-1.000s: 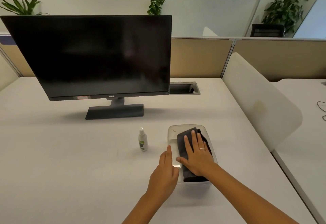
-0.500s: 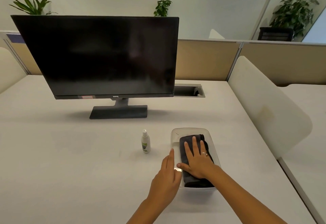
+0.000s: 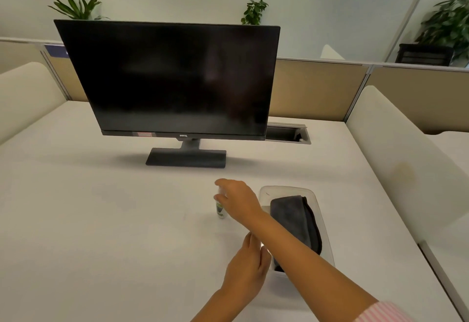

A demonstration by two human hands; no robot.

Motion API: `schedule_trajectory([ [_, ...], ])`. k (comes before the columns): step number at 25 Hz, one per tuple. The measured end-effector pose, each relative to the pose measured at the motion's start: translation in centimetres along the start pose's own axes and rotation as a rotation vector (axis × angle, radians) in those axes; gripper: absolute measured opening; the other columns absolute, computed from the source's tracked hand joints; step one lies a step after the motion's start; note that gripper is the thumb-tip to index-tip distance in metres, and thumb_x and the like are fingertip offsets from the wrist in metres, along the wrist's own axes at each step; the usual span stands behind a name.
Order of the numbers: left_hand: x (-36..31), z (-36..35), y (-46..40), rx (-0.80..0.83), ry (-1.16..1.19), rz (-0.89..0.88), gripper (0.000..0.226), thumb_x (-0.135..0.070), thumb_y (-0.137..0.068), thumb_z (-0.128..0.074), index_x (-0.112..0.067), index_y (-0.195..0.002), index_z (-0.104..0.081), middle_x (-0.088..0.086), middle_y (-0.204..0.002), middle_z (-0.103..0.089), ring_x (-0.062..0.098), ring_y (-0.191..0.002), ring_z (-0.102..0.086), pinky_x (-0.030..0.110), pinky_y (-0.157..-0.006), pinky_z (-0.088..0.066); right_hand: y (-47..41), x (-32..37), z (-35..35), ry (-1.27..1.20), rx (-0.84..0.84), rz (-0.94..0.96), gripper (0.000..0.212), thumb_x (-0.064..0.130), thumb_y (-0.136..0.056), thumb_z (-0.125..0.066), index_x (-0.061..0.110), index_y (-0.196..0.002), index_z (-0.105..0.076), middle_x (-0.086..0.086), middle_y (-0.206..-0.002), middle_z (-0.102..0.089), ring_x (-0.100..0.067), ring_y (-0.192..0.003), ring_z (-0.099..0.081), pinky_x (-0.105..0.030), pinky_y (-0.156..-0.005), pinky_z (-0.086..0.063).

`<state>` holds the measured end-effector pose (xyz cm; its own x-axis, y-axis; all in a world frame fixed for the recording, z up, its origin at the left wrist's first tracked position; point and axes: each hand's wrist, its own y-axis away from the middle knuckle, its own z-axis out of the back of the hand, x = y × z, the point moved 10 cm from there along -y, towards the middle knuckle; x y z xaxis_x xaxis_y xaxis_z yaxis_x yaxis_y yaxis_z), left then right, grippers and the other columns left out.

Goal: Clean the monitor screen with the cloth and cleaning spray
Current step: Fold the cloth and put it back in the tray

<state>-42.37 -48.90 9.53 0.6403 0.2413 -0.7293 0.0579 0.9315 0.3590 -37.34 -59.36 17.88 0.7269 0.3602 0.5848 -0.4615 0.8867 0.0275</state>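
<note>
The black monitor (image 3: 177,78) stands switched off on its stand at the back of the white desk (image 3: 101,220). A small spray bottle (image 3: 220,211) with a green label stands in front of it. My right hand (image 3: 237,198) reaches across, its thumb and fingers curled round the bottle's upper part, which is hidden and blurred. A folded dark grey cloth (image 3: 297,220) lies in a clear plastic tray (image 3: 286,189). Fingers straight, my left hand (image 3: 250,268) rests against the tray's near left edge, under my right forearm.
A cable hatch (image 3: 288,133) sits open in the desk right of the monitor. Tan divider panels (image 3: 317,88) run along the back. White rounded seat backs stand at the right (image 3: 406,169) and left (image 3: 25,98) desk edges.
My right hand has left the cloth and moved left and forward onto the spray bottle. My left hand stays by the tray. The camera has shifted, so the monitor sits further right in view.
</note>
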Motion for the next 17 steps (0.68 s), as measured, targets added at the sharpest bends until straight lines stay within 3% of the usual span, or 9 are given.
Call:
schedule_trajectory([
  [2,0.5,-1.2,0.1,0.153,0.145,0.118,0.112,-0.087,-0.063,-0.004,-0.011,-0.146,-0.005,0.006,-0.155,-0.016,0.021,-0.139,-0.028,0.029,-0.114,-0.018,0.1,0.0,-0.3,-0.018,-0.034,0.019,0.035,0.021,-0.095,-0.053,0.010,-0.128,-0.053,-0.011,-0.126,-0.061,-0.026,-0.110,-0.060,-0.024,-0.095,-0.043],
  [3,0.8,-1.1,0.2,0.155,0.155,0.143,0.127,-0.095,-0.051,0.000,-0.009,-0.146,-0.005,0.007,-0.155,-0.015,0.022,-0.140,-0.026,0.030,-0.115,-0.017,0.2,0.0,-0.3,-0.040,-0.045,0.023,0.032,0.020,-0.094,-0.053,0.008,-0.125,-0.055,-0.012,-0.122,-0.063,-0.025,-0.107,-0.062,-0.022,-0.092,-0.044],
  [4,0.9,-0.9,0.1,0.125,0.125,0.119,0.121,-0.092,-0.058,-0.002,-0.009,-0.146,-0.009,0.007,-0.154,-0.018,0.022,-0.138,-0.029,0.032,-0.114,-0.021,0.3,0.1,-0.1,-0.063,-0.059,0.027,0.030,0.019,-0.094,-0.053,0.007,-0.122,-0.057,-0.012,-0.119,-0.065,-0.024,-0.105,-0.064,-0.021,-0.090,-0.044],
  [6,0.7,0.1,0.3,-0.005,0.011,0.063,0.068,-0.057,-0.093,-0.019,-0.016,-0.147,-0.013,0.002,-0.154,-0.024,0.021,-0.134,-0.038,0.033,-0.111,-0.031,0.5,0.3,1.3,-0.111,-0.118,0.033,0.026,0.017,-0.094,-0.053,0.006,-0.117,-0.060,-0.013,-0.113,-0.067,-0.023,-0.101,-0.066,-0.021,-0.088,-0.047],
  [7,0.6,0.4,0.4,-0.048,-0.012,0.054,0.058,-0.047,-0.097,-0.024,-0.020,-0.147,-0.011,-0.002,-0.153,-0.025,0.019,-0.132,-0.041,0.030,-0.107,-0.033,0.8,0.4,2.7,-0.132,-0.175,0.034,0.024,0.017,-0.094,-0.054,0.006,-0.115,-0.062,-0.013,-0.109,-0.068,-0.023,-0.097,-0.066,-0.021,-0.085,-0.048],
  [12,-0.7,0.7,1.3,-0.079,0.104,-0.065,0.057,-0.037,-0.099,-0.024,-0.030,-0.146,0.007,-0.004,-0.150,-0.031,0.015,-0.125,-0.046,0.026,-0.102,-0.037,4.4,0.2,12.9,-0.198,-0.562,0.065,0.015,0.019,-0.090,-0.062,0.012,-0.102,-0.067,0.001,-0.089,-0.065,-0.006,-0.074,-0.056,0.001,-0.063,-0.041],
  [15,-0.5,0.8,1.3,-0.098,0.130,-0.068,0.056,-0.035,-0.100,-0.026,-0.027,-0.147,0.002,-0.004,-0.145,-0.037,0.015,-0.121,-0.048,0.026,-0.100,-0.040,7.0,-2.3,17.4,-0.128,-0.686,-0.001,0.016,0.022,-0.087,-0.066,0.015,-0.101,-0.067,0.006,-0.089,-0.063,-0.007,-0.075,-0.056,0.000,-0.065,-0.039],
  [17,-0.5,0.8,1.3,-0.105,0.113,-0.078,0.056,-0.036,-0.100,-0.027,-0.026,-0.148,0.000,-0.004,-0.146,-0.036,0.014,-0.123,-0.047,0.025,-0.101,-0.039,7.7,-4.5,17.9,-0.091,-0.669,-0.087,0.018,0.024,-0.087,-0.065,0.014,-0.102,-0.067,-0.001,-0.097,-0.068,-0.009,-0.078,-0.057,-0.009,-0.072,-0.043],
])
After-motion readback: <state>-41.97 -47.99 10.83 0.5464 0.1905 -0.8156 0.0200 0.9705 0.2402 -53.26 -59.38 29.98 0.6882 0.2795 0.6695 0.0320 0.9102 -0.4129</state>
